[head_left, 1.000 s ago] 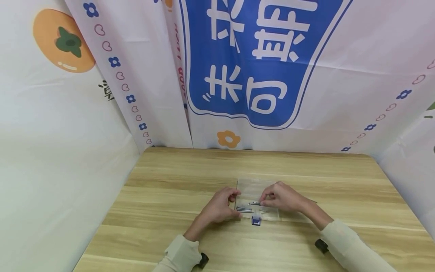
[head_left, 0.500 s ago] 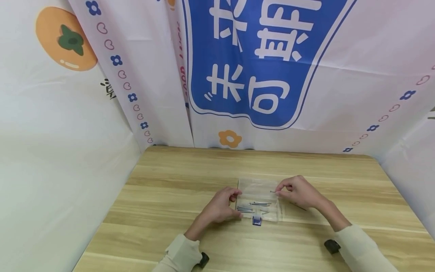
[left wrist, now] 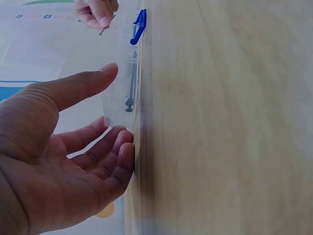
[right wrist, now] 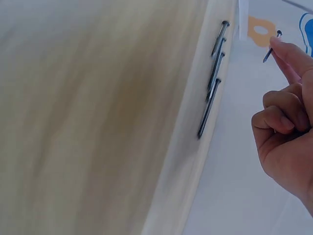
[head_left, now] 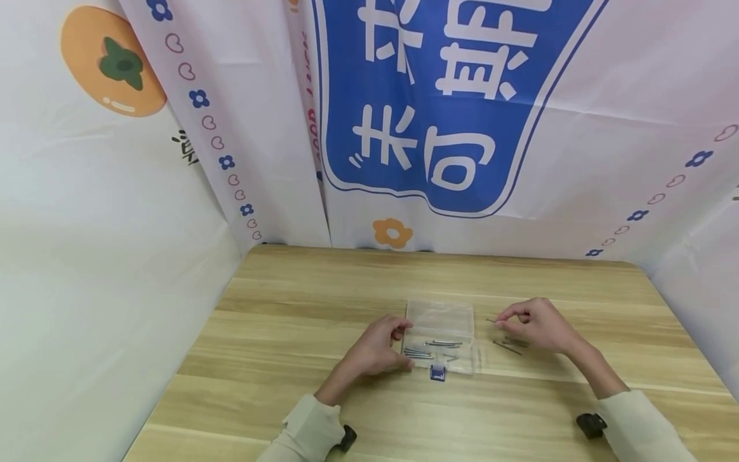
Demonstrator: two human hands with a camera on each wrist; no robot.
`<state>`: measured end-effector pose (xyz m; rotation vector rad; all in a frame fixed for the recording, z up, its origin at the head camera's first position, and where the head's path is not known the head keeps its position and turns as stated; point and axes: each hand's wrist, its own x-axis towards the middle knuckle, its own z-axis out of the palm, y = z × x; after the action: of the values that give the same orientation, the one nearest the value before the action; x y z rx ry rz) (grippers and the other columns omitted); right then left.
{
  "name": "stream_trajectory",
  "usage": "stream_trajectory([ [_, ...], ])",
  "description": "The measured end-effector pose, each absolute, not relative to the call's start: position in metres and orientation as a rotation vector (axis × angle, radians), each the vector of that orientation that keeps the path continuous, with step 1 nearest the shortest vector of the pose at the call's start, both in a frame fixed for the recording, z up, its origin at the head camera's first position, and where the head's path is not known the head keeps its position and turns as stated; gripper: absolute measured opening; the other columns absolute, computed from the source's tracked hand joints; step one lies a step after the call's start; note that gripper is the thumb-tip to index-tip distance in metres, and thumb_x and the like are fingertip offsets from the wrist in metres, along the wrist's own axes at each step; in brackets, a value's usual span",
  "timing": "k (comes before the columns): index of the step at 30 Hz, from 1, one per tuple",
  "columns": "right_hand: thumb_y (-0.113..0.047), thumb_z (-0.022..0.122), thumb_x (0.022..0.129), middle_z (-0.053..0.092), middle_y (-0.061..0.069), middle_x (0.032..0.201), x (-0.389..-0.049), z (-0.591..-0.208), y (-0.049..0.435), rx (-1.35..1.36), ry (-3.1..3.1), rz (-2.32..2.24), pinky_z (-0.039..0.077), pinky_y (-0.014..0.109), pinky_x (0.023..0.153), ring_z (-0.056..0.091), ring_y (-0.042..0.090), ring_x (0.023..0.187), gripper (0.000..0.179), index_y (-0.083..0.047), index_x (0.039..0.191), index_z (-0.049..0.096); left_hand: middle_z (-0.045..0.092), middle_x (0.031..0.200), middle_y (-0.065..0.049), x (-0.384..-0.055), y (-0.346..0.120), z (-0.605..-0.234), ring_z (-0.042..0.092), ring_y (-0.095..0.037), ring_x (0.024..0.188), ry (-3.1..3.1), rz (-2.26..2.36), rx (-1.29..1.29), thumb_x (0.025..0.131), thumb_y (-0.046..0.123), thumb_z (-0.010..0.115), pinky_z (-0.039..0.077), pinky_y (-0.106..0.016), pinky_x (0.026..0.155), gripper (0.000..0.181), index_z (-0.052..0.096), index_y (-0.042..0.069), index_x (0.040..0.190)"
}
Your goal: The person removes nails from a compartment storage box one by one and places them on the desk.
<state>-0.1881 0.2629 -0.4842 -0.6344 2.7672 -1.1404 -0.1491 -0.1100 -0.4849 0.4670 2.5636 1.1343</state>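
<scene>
A clear plastic box (head_left: 440, 317) lies open on the table, its lid laid back. My left hand (head_left: 376, 346) holds the box's left end, thumb at the front corner and fingers by the lid's edge. In the left wrist view the fingertips meet the box's corner. Several long nails (head_left: 418, 353) lie in the left compartment, others farther right. My right hand (head_left: 538, 326) pinches a small nail (right wrist: 272, 47) between thumb and forefinger, above the table to the right of the box. Below that hand, several loose nails (right wrist: 209, 108) lie on the wood.
A blue latch (head_left: 437, 372) juts from the box's front. The wooden table (head_left: 300, 295) reaches back to a printed cloth (head_left: 277, 192), and more cloth hangs at both sides. A dark wrist device (head_left: 591, 425) sits under the right sleeve.
My right hand has drawn away from the box toward the right, carrying the small nail out past the lid. The loose nails on the table are now less covered. My left hand has stayed put.
</scene>
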Motion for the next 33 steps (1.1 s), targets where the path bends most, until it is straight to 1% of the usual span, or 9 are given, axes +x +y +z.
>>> stream_trajectory([
  [11,-0.019,0.082,0.096,0.037,-0.014,0.053,-0.189,-0.485,0.283,-0.585,2.738,-1.191,0.028,0.018,0.046,0.029,-0.002,0.048,0.009,-0.011,0.099,0.085,0.064,0.127,-0.008,-0.15,-0.11,-0.484,0.059,-0.022,0.115,2.567,1.141,0.466,0.08,0.015,0.096,0.052,-0.038,0.101,0.07,0.064,0.005,0.142],
  [19,-0.021,0.081,0.097,0.04,-0.014,0.055,-0.188,-0.491,0.291,-0.546,2.738,-1.145,0.026,0.017,0.047,0.03,-0.003,0.049,0.009,-0.013,0.097,0.084,0.063,0.125,-0.007,-0.148,-0.11,-0.485,0.058,-0.022,0.114,2.565,1.144,0.471,0.081,0.014,0.095,0.052,-0.036,0.099,0.069,0.064,0.004,0.141],
  [22,-0.02,0.082,0.096,0.043,-0.012,0.055,-0.187,-0.493,0.294,-0.519,2.738,-1.129,0.027,0.017,0.047,0.031,-0.003,0.049,0.007,-0.013,0.097,0.084,0.063,0.124,-0.007,-0.148,-0.11,-0.484,0.058,-0.022,0.114,2.567,1.147,0.472,0.08,0.014,0.095,0.052,-0.036,0.098,0.069,0.064,0.004,0.141],
  [25,-0.018,0.082,0.095,0.055,-0.009,0.059,-0.188,-0.495,0.298,-0.511,2.728,-1.1,0.027,0.017,0.048,0.03,-0.002,0.05,0.006,-0.013,0.098,0.084,0.063,0.125,-0.007,-0.148,-0.11,-0.485,0.059,-0.023,0.114,2.569,1.148,0.474,0.08,0.014,0.095,0.052,-0.036,0.099,0.069,0.064,0.005,0.141],
  [27,-0.017,0.082,0.095,0.066,-0.007,0.066,-0.188,-0.496,0.3,-0.519,2.725,-1.075,0.028,0.017,0.049,0.029,-0.002,0.05,0.005,-0.013,0.098,0.084,0.063,0.125,-0.007,-0.148,-0.11,-0.485,0.059,-0.023,0.114,2.572,1.145,0.476,0.08,0.014,0.095,0.052,-0.036,0.099,0.069,0.065,0.005,0.141],
  [29,-0.017,0.082,0.095,0.074,-0.006,0.074,-0.188,-0.497,0.301,-0.535,2.727,-1.05,0.029,0.018,0.05,0.029,-0.002,0.051,0.004,-0.014,0.098,0.084,0.064,0.125,-0.007,-0.148,-0.11,-0.485,0.059,-0.023,0.115,2.572,1.144,0.478,0.08,0.014,0.095,0.052,-0.036,0.1,0.069,0.065,0.005,0.141],
  [33,-0.017,0.082,0.095,0.08,-0.003,0.086,-0.189,-0.499,0.303,-0.556,2.74,-1.03,0.032,0.019,0.051,0.031,-0.002,0.052,0.003,-0.016,0.097,0.084,0.063,0.125,-0.007,-0.148,-0.11,-0.486,0.059,-0.023,0.115,2.571,1.145,0.475,0.08,0.014,0.095,0.052,-0.036,0.1,0.069,0.064,0.005,0.141],
])
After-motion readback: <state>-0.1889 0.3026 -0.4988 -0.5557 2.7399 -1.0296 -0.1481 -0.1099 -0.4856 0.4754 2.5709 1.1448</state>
